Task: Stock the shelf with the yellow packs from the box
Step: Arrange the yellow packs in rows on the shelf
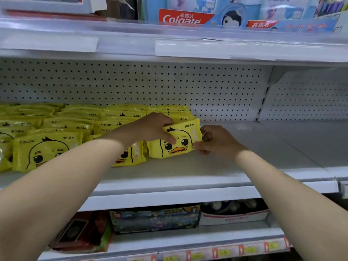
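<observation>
A yellow pack with a duck face (pixel 178 143) stands on the white middle shelf (pixel 188 172), at the right end of the row. My left hand (pixel 152 127) grips its top left corner, thumb on the front. My right hand (pixel 212 140) pinches its right edge. To the left, several more yellow packs (pixel 49 149) fill the shelf in stacked rows up to the pegboard back. The box is not in view.
Right of the held pack the middle shelf (pixel 273 144) is bare up to a divider. Toothpaste boxes (pixel 180 17) stand on the shelf above. On the lower shelf sit a colourful box (pixel 154 219) and a white carton (pixel 233 213).
</observation>
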The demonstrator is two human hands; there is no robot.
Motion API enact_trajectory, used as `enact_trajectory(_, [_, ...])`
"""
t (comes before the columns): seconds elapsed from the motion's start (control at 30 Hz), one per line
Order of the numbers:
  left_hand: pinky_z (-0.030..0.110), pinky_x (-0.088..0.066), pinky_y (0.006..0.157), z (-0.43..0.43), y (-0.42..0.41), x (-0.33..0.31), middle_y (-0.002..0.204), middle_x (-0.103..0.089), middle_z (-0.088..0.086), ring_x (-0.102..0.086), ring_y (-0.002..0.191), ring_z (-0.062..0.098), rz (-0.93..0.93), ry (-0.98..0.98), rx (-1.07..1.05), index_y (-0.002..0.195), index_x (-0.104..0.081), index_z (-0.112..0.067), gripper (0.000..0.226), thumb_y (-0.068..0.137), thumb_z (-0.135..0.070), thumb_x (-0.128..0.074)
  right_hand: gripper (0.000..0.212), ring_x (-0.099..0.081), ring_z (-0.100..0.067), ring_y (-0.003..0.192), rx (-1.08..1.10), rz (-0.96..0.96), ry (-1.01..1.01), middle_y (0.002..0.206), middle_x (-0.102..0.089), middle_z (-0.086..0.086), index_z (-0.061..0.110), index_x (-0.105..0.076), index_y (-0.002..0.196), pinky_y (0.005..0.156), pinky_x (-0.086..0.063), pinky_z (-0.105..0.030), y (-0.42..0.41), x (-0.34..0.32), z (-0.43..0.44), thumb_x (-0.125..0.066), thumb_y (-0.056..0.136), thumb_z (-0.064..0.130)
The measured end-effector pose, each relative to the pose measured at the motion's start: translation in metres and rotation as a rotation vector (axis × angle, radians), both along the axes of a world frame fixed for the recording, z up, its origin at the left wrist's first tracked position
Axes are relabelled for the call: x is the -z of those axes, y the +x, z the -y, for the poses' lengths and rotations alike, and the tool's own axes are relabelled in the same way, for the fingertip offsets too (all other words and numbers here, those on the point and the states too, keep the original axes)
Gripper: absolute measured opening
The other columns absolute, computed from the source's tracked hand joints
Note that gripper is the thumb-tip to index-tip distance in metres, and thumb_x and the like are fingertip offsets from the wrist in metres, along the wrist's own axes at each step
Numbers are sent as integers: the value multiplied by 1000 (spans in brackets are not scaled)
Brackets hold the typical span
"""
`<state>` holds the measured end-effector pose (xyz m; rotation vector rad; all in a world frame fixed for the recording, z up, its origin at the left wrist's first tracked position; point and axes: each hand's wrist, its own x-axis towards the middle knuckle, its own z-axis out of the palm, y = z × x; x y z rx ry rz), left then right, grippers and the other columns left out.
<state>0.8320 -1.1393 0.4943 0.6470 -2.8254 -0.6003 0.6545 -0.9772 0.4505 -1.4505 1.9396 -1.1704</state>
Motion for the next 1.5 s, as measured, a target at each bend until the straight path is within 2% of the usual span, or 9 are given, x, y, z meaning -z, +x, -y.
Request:
enact_trajectory(0.17, [26,-50,74,6,-3,-3,96,-71,-5,-65,87,10,9,18,15,107,-70,-20,38,74,-34,-82,41,-68,-23,59,-3,-47,9,73,-73,-10,19,-57,116,55,-52,-27,-1,-2,6,-79,82,16])
enact_trajectory(0.37, [29,-48,76,11,-6,-4,94,-67,-5,-60,89,13,65,-94,0,107,-69,-21,42,71,-37,-83,71,-55,0,65,170,-251,-163,82,-62,6,41,-54,128,68,-47,-27,-2,-9,19,-88,66,47])
enact_trajectory(0.47, [31,-48,75,8,-10,2,89,-64,-8,-56,90,12,53,-165,-8,106,-68,-23,42,70,-39,-83,68,-57,-7,86,176,-440,-127,100,-57,10,42,-56,121,79,-48,-30,2,-9,31,-87,62,53])
enact_trajectory(0.63, [29,-37,72,7,-16,17,101,-52,-5,-47,110,17,5,-383,-79,113,-61,-25,47,72,-42,-80,59,-57,-21,101,215,-667,24,103,-50,7,28,-60,117,76,-43,-32,12,-5,46,-83,67,50])
enact_trajectory(0.77, [31,-39,76,0,-16,25,110,-50,1,-45,110,21,-72,-480,-158,113,-53,-20,57,67,-38,-83,63,-59,-26,106,280,-679,65,115,-54,-3,22,-54,126,76,-44,-33,17,1,49,-79,74,49])
enact_trajectory(0.9, [34,-39,91,-12,-8,28,122,-48,4,-41,117,24,-132,-463,-244,123,-50,-19,70,66,-40,-84,69,-60,-29,103,328,-717,57,125,-47,-4,20,-46,131,70,-41,-32,22,1,39,-76,77,51])
enact_trajectory(1.17, [38,-36,107,-64,35,23,142,-41,4,-34,132,26,-143,-340,-461,136,-44,-23,80,69,-42,-84,74,-49,-28,123,293,-682,82,132,-43,-6,23,-40,139,93,-49,-41,42,-18,-6,-75,79,49])
enact_trajectory(1.37, [40,-44,99,-137,94,38,134,-44,9,-41,124,28,-115,-310,-580,136,-45,-18,83,68,-51,-82,69,-53,-31,118,240,-742,86,132,-48,-8,22,-41,138,86,-49,-39,90,-14,-63,-73,83,50])
enact_trajectory(1.5, [48,-45,98,-182,149,54,136,-38,10,-35,127,30,-123,-247,-636,135,-43,-16,80,71,-40,-84,72,-48,-28,123,108,-730,76,137,-46,-6,22,-40,141,89,-47,-40,133,-5,-93,-73,83,50])
